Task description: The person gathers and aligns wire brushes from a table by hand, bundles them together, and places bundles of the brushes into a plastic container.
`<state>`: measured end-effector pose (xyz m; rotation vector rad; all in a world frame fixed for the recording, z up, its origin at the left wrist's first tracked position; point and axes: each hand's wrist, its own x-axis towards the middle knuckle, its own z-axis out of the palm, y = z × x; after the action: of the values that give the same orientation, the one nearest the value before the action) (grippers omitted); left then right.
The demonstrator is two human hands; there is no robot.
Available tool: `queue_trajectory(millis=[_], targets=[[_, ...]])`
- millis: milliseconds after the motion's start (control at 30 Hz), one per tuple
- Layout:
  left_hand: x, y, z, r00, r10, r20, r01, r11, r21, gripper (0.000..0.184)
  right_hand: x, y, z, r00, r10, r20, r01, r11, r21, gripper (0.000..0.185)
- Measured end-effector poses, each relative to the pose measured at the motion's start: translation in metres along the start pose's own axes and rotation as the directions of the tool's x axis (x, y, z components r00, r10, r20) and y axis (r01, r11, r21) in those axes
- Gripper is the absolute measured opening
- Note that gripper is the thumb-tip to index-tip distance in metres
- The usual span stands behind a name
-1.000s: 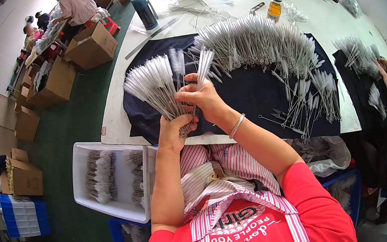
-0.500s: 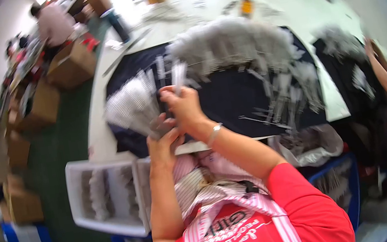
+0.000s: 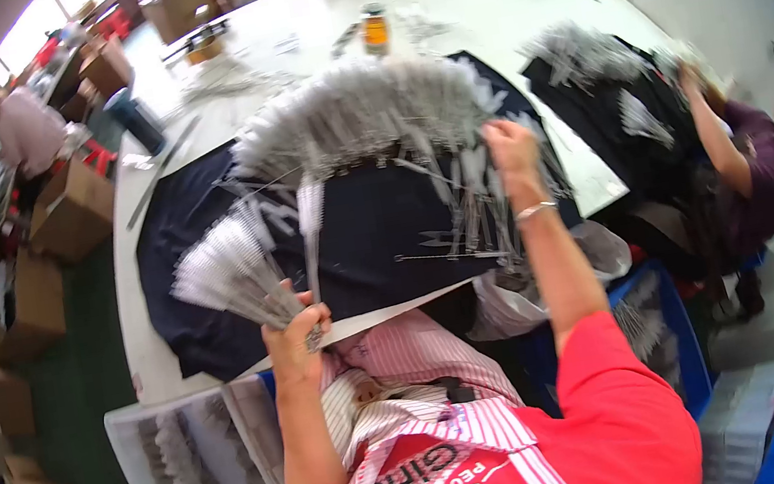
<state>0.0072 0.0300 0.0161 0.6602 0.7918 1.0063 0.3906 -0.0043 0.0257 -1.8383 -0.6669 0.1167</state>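
Observation:
My left hand is closed round the wire ends of a fanned bundle of white-bristled wire brushes, near the table's front edge. My right hand reaches out to the right end of a large curved heap of similar brushes. Its fingers are pinched together there, and what they hold, if anything, I cannot make out. A single brush lies on the dark cloth between my hands. More brushes, wire handles towards me, lie beneath my right wrist.
An orange-labelled bottle stands behind the heap on the white table. A white bin sits at lower left, a plastic bag at the front right. Rightward, a co-worker handles bristly pieces on another dark cloth.
My right hand has moved away from beside the left hand, over to the heap's right end. The left hand keeps its bundle. The view has shifted, bringing the co-worker further in.

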Motion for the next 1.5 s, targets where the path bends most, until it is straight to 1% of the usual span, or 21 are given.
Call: queue_trajectory(millis=[33,100,167,200,233,267,300,367,433,467,633,733,800,933,1000,1100,1133,1200,1267,1367,1500], targets=[[0.001,0.001,0.001,1.000,0.009,-0.008,-0.009,1.000,-0.009,0.061,0.012,0.017,-0.017,0.996,0.000,0.086,0.021,0.970,-0.243,0.035],[0.003,0.002,0.005,0.999,0.033,-0.010,-0.034,0.999,-0.025,0.060,0.026,0.054,-0.019,0.990,-0.144,-0.001,0.119,0.818,-0.563,0.042],[0.003,0.002,0.011,0.998,0.056,0.003,-0.056,0.996,-0.073,0.058,-0.003,0.007,-0.003,0.973,-0.189,0.129,0.221,0.923,-0.314,0.046],[0.002,0.005,0.014,0.998,0.056,0.011,-0.056,0.996,-0.071,0.055,-0.020,-0.011,0.017,0.932,-0.120,0.343,0.100,0.992,0.075,0.043],[0.001,0.006,0.017,0.998,0.060,0.023,-0.058,0.995,-0.080,0.055,-0.059,-0.056,0.032,0.870,-0.165,0.465,0.031,0.959,0.282,0.035],[-0.002,0.009,0.021,0.998,0.070,0.011,-0.069,0.996,-0.065,0.050,-0.087,-0.074,0.051,0.776,-0.261,0.574,0.099,0.950,0.297,0.032],[-0.005,0.013,0.024,0.997,0.079,-0.001,-0.079,0.996,-0.048,0.045,-0.121,-0.101,0.068,0.663,-0.152,0.733,-0.287,0.852,0.437,0.036],[-0.009,0.021,0.018,0.999,0.035,0.027,-0.036,0.999,0.004,0.040,-0.167,-0.130,0.094,0.479,-0.228,0.847,-0.571,0.652,0.498,0.032],[-0.016,0.027,0.010,0.999,-0.020,0.048,0.018,0.998,0.055,0.034,-0.188,-0.137,0.120,0.449,-0.185,0.874,-0.609,0.653,0.451,0.019],[-0.018,0.031,0.009,0.998,-0.013,0.053,0.011,0.999,0.049,0.031,-0.194,-0.140,0.129,0.483,-0.148,0.863,-0.635,0.619,0.462,0.012],[-0.020,0.047,0.004,0.998,0.058,0.028,-0.057,0.998,-0.023,0.033,-0.197,-0.141,0.150,0.429,-0.195,0.882,-0.730,0.501,0.465,0.014],[-0.013,0.048,-0.005,0.998,0.041,0.042,-0.042,0.999,0.026,0.036,-0.197,-0.156,0.152,0.445,-0.216,0.869,-0.705,0.515,0.489,0.015],[-0.009,0.048,-0.007,0.998,0.033,0.047,-0.036,0.997,0.068,0.037,-0.199,-0.167,0.152,0.461,-0.132,0.877,-0.690,0.569,0.448,0.013],[-0.006,0.049,-0.006,0.999,0.024,0.038,-0.027,0.997,0.071,0.037,-0.192,-0.159,0.156,0.433,-0.182,0.883,-0.601,0.672,0.433,0.022],[-0.006,0.050,-0.004,0.998,0.034,0.053,-0.036,0.999,0.038,0.036,-0.189,-0.159,0.155,0.382,-0.104,0.918,-0.727,0.579,0.369,0.018],[-0.005,0.051,0.000,0.997,0.061,0.043,-0.061,0.998,0.003,0.035,-0.187,-0.148,0.161,0.435,-0.132,0.890,-0.740,0.511,0.438,0.015],[-0.004,0.051,-0.001,0.997,0.058,0.053,-0.058,0.998,0.003,0.035,-0.186,-0.149,0.161,0.400,-0.158,0.903,-0.763,0.489,0.424,0.015],[0.000,0.051,-0.005,0.996,0.054,0.066,-0.055,0.999,0.002,0.035,-0.186,-0.153,0.160,0.387,-0.164,0.907,-0.752,0.514,0.414,0.016],[0.003,0.051,-0.008,0.998,0.031,0.057,-0.036,0.994,0.103,0.034,-0.187,-0.158,0.158,0.374,-0.171,0.912,-0.741,0.535,0.405,0.016],[0.004,0.050,-0.007,0.996,0.053,0.071,-0.059,0.993,0.097,0.034,-0.187,-0.163,0.158,0.378,-0.220,0.899,-0.650,0.629,0.427,0.024],[0.001,0.052,-0.002,0.997,0.062,0.046,-0.063,0.998,0.006,0.031,-0.181,-0.158,0.159,0.346,-0.151,0.926,-0.717,0.594,0.365,0.030]])
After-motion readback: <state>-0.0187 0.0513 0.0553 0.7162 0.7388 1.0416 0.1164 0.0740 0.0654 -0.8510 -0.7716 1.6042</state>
